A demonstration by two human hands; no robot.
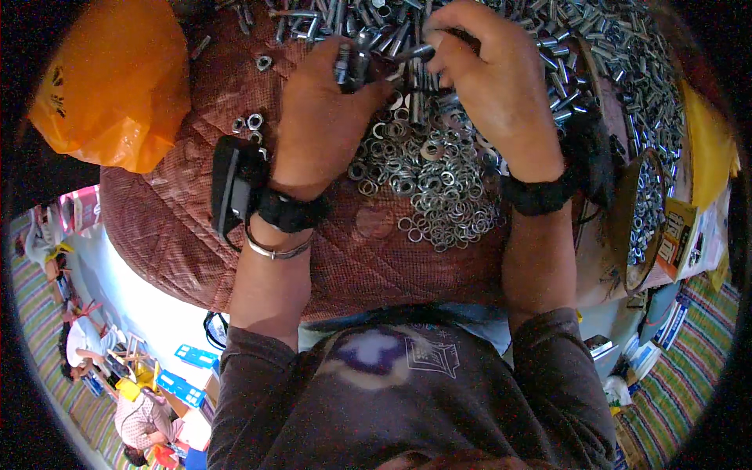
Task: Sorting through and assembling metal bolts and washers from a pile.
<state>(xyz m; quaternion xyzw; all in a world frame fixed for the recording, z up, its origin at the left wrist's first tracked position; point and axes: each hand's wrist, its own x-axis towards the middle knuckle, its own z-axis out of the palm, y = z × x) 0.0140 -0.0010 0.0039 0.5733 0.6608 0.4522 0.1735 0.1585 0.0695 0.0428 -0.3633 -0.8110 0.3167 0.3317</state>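
My left hand is closed round shiny metal bolts, which show between its thumb and fingers. To its right, my right hand has its fingers curled in a pinch. A short dark metal bolt juts from those fingertips toward the left hand; motion blurs its end. Below and between both hands spreads a heap of metal washers on a reddish-brown quilted cloth. Several loose nuts sit left of my left hand.
An orange plastic bag stands at the far left. Many metal bolts and sleeves are piled along the far side and right. A container of small metal parts is at the right edge. Two people sit at the lower left on striped matting.
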